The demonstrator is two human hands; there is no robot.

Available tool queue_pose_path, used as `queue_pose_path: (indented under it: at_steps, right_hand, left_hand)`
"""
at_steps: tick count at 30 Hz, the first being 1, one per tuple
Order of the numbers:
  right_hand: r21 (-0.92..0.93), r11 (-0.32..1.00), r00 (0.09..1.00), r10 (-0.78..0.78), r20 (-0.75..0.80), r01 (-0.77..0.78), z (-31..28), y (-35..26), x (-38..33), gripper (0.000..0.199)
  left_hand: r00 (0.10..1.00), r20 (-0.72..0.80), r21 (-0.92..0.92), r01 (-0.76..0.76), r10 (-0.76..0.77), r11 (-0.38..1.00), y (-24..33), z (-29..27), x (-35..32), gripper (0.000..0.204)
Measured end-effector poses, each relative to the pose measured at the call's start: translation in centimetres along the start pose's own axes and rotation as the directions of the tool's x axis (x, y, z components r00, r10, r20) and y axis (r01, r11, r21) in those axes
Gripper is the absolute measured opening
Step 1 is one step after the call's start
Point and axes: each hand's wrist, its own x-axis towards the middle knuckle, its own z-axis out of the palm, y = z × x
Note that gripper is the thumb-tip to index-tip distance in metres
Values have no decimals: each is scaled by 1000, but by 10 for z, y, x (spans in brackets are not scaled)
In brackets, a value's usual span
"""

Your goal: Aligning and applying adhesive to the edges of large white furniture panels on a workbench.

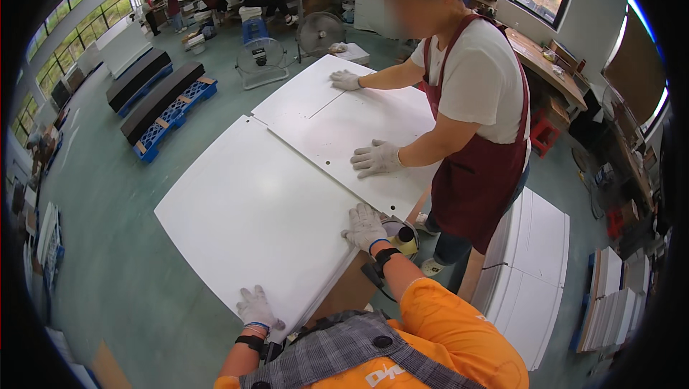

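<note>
In front of me lies a large white panel, the top one of a stack. My left hand, in a pale work glove, rests on its near left edge with the fingers spread. Gloved the same way, my right hand lies flat at the panel's right corner, fingers stretched out. A second white panel with small dark holes lies beyond the first, a narrow gap between them. Both gloved hands of a co-worker in a dark red apron press on that far panel.
A container with a black cap stands beside the stack, near my right hand. More white panels are piled at right. Dark slabs lie on blue pallets at left. Floor fans stand behind; a workbench runs along the right wall.
</note>
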Motion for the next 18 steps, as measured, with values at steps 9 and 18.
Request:
queue_pose_path:
  at_steps: [9,18]
  right_hand:
    - [-57,998,1000,12,6,-11,5,3,0,64]
    - [-77,996,997,45,57,-40,7,3,5,70]
  left_hand:
    - [1000,24,-29,-11,11,1000,0,-1,-1,130]
    - [999,-35,-78,-39,36,996,-5,8,4,125]
